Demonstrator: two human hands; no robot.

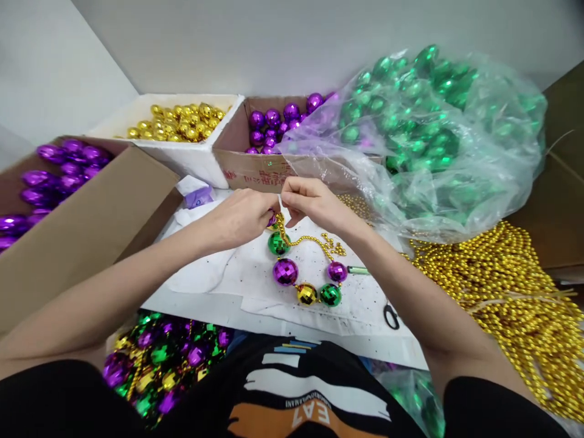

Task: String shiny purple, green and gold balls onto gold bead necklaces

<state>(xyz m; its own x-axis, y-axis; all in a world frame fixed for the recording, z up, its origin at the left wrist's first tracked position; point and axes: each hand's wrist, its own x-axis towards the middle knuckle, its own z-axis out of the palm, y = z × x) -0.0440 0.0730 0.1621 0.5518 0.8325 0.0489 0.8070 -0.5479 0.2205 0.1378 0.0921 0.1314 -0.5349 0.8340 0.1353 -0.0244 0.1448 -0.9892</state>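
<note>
A bead necklace (285, 272) of shiny faceted purple, green and gold balls lies in a loop over the white work surface. Its upper end rises to my left hand (244, 216), whose fingers are closed around it near a small purple ball. A strand of small gold beads (312, 239) runs from that hand to the far side of the loop. My right hand (308, 199) is closed in a pinch almost touching the left fingertips; whatever is between its fingers is too small to make out. Short pieces of gold bead chain (334, 244) lie beside the strand.
Behind are a white foam box (219, 143) of gold balls and a cardboard box (260, 167) of purple ones. A clear bag (456, 188) of green balls bulges at right, above heaped gold bead strands (511, 304). Another carton (104, 207) stands left; scissors (391, 317) lie near my right forearm.
</note>
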